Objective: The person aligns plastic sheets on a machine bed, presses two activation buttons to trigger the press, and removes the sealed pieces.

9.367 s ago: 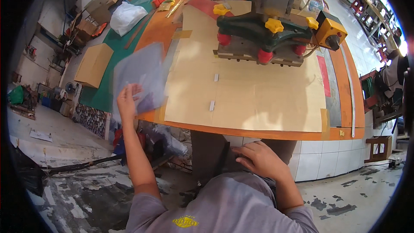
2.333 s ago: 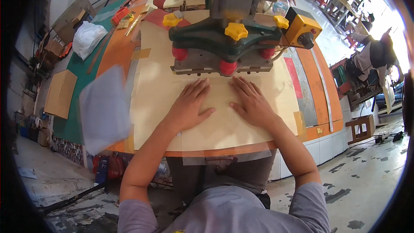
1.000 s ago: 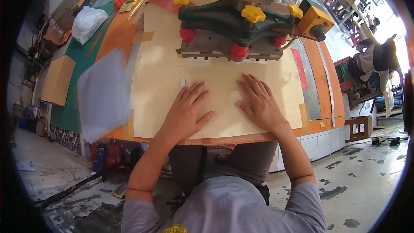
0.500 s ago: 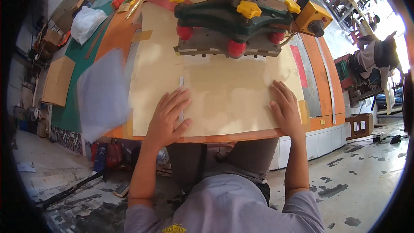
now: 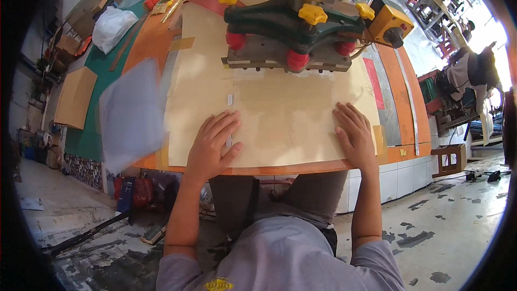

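Observation:
My left hand lies flat on a large beige sheet, its fingers stretched forward beside a narrow white strip. Toward the right edge of the same sheet rests my right hand, palm down with fingers extended. Neither hand grips anything. Beyond my fingertips, over the far part of the sheet, stands a press with a dark green head, yellow knobs and red rounded feet. Beneath the head is a grey metal plate.
Left of the sheet lies a stack of translucent plastic sheets, with a cardboard box and a white plastic bag farther out. A yellow control box with a black knob hangs at the press's right. Orange table surface shows on the right.
The whole view has shifted slightly. Both hands stay flat on the beige sheet, with the right hand a touch farther left.

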`<state>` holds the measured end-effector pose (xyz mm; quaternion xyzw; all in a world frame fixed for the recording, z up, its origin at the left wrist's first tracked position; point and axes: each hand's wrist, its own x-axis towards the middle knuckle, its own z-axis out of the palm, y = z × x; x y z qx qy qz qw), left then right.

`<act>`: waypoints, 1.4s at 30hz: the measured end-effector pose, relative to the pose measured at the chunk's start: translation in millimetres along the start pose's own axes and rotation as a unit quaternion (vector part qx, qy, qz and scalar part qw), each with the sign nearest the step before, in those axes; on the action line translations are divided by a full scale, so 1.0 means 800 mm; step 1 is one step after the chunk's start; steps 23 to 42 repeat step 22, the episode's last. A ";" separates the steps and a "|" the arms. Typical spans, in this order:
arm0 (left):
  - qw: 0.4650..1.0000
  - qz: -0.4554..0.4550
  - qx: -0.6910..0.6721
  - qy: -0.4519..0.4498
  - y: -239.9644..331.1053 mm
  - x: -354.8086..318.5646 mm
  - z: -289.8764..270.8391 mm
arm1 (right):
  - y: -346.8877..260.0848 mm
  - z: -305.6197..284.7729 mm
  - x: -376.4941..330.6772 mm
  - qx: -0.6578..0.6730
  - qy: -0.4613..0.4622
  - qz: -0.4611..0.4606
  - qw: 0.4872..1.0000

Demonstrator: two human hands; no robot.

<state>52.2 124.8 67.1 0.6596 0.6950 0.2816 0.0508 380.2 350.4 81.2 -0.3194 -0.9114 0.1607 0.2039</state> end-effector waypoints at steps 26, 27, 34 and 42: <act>1.000 0.000 -0.010 0.012 -0.002 -0.001 0.000 | 0.009 0.000 -0.005 0.007 -0.012 0.020 1.000; 1.000 0.000 -0.010 0.012 -0.002 -0.001 0.000 | 0.009 0.000 -0.005 0.007 -0.012 0.020 1.000; 1.000 0.000 -0.010 0.012 -0.002 -0.001 0.000 | 0.009 0.000 -0.005 0.007 -0.012 0.020 1.000; 1.000 0.000 -0.010 0.012 -0.002 -0.001 0.000 | 0.009 0.000 -0.005 0.007 -0.012 0.020 1.000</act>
